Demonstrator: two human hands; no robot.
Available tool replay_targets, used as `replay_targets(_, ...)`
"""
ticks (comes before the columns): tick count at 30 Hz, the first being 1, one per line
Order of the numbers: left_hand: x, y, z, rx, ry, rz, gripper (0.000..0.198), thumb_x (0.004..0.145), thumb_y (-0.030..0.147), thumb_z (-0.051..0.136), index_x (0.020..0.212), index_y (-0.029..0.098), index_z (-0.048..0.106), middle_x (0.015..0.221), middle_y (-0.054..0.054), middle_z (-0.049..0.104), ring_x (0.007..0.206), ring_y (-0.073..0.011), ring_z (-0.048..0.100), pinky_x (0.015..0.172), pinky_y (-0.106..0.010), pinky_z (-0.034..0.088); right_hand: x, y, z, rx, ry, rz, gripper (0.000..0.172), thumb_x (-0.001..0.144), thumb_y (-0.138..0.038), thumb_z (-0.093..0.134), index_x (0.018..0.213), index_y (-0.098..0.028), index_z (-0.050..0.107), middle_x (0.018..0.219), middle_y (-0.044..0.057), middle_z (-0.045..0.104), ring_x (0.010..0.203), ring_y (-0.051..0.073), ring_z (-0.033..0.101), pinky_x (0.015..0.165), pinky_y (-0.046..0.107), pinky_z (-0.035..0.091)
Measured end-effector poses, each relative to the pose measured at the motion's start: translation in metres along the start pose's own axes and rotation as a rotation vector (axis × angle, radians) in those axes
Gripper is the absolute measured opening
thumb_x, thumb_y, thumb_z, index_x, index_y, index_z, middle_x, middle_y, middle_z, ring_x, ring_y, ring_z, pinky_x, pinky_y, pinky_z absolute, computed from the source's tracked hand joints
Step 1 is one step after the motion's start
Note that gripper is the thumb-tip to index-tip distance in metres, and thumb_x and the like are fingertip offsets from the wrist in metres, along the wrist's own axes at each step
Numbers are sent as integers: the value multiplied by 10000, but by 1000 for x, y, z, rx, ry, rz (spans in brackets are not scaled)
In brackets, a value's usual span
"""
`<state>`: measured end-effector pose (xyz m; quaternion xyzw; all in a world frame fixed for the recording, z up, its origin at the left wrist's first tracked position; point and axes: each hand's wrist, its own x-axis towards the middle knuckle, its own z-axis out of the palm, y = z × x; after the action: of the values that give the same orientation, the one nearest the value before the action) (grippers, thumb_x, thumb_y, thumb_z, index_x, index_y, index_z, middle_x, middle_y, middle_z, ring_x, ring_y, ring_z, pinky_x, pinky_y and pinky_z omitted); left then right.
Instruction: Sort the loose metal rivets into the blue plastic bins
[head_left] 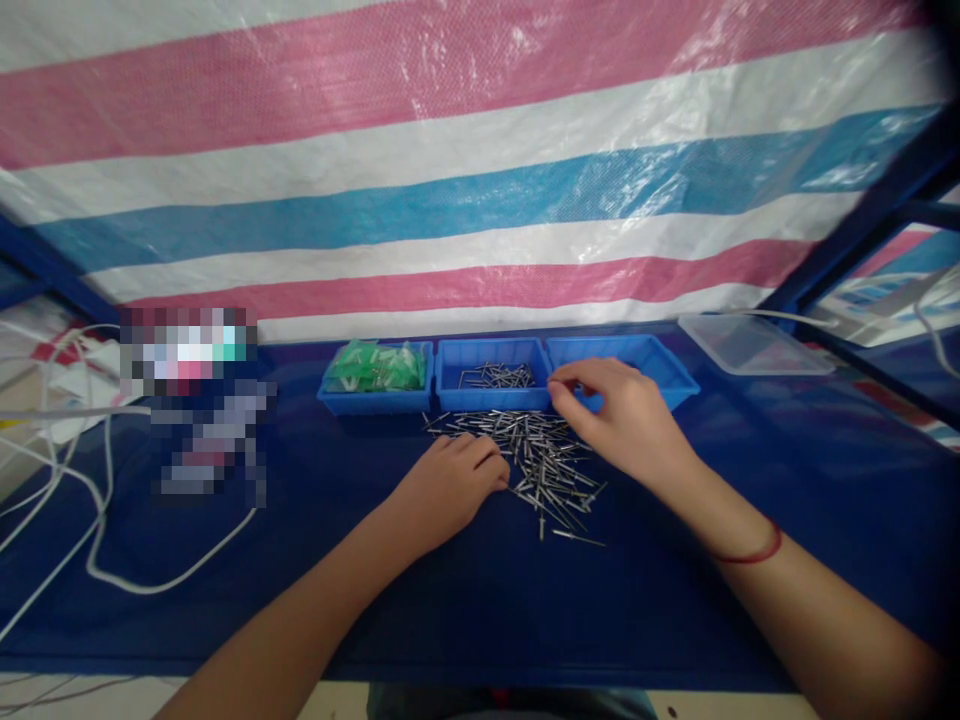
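Note:
A loose pile of blind rivets, thin metal pins with thicker ends, lies on the dark blue table. My left hand rests at the pile's left edge, fingers curled and closed; a rivet lies right at its fingertips, but whether they grip it is hidden. My right hand is above the front of the right blue bin, thumb and forefinger pinched near the middle bin's corner. What the pinch holds, if anything, is too small to see. More rivets lie inside the middle blue bin.
The left blue bin holds green plastic packets. A clear plastic lid lies at the back right. White cables and blurred-out items are on the left. A striped sheet hangs behind the table.

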<state>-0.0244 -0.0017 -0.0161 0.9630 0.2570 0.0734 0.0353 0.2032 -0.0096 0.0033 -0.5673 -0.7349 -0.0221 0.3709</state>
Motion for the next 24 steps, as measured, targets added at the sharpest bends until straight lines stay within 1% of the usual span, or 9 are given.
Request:
replay_targets(2, -1, -3, -4, 7, 27, -30, 164, 968, 196, 433, 927, 166, 588, 947, -44, 616, 856, -167, 581, 765, -293, 417, -3, -14, 2, 150, -161, -97, 166, 876, -255, 532, 789, -198, 661, 785, 41, 688, 727, 179, 601, 740, 331, 442)
replay_targets(4, -1, -7, -9, -47, 78, -71, 186, 978, 188, 398, 936, 161, 577, 927, -44, 622, 840, -160, 590, 773, -283, 435, -5, -23, 5, 270, -333, -170, 165, 879, -269, 550, 772, -204, 657, 762, 33, 674, 730, 169, 599, 726, 318, 444)
replay_targets(5, -2, -9, -12, -90, 111, -90, 189, 981, 193, 389, 948, 164, 573, 931, -43, 625, 851, -158, 595, 783, -277, 445, -7, -27, 7, 305, -395, -191, 168, 881, -278, 556, 767, -206, 656, 747, 29, 665, 723, 167, 595, 714, 314, 442)
replay_targets(7, -3, -11, -17, -188, 188, -124, 183, 982, 207, 389, 968, 174, 569, 957, -43, 633, 888, -154, 603, 806, -267, 460, -9, -30, 11, 341, -454, -207, 188, 892, -283, 548, 754, -205, 649, 726, 26, 648, 709, 162, 583, 700, 311, 436)
replay_targets(11, -2, -8, -18, -364, 320, -202, 133, 951, 217, 461, 938, 186, 590, 942, -26, 658, 886, -144, 623, 827, -257, 470, -12, -31, 19, 422, -442, -183, 163, 895, -251, 545, 776, -195, 642, 759, 28, 648, 727, 152, 585, 697, 294, 438)
replay_targets(13, -2, -5, -16, -489, 390, -277, 86, 913, 243, 539, 941, 188, 599, 893, -8, 669, 813, -131, 635, 778, -240, 485, -14, -32, 21, 454, -415, -133, 134, 888, -242, 552, 809, -192, 648, 751, 19, 638, 691, 139, 577, 658, 275, 434)
replay_targets(16, 0, -1, -10, -704, 479, -395, 162, 851, 274, 630, 980, 181, 601, 838, 10, 675, 718, -114, 638, 682, -212, 499, -15, -36, 21, 476, -402, -67, 158, 896, -271, 540, 821, -192, 655, 725, 13, 617, 650, 130, 557, 613, 260, 425)
replay_targets(20, 0, 1, -8, -801, 460, -443, 138, 852, 305, 617, 857, 170, 641, 819, -6, 686, 731, -130, 640, 675, -224, 503, -17, -40, 20, 507, -377, -35, 169, 902, -292, 535, 867, -189, 663, 757, 31, 631, 686, 139, 560, 641, 267, 440)
replay_targets(24, -1, 2, -11, -807, 466, -425, 159, 861, 325, 606, 863, 175, 657, 837, -17, 696, 753, -141, 643, 696, -238, 510, -17, -40, 22, 538, -361, -34, 164, 904, -293, 535, 878, -198, 666, 748, 29, 626, 668, 134, 545, 621, 265, 443)
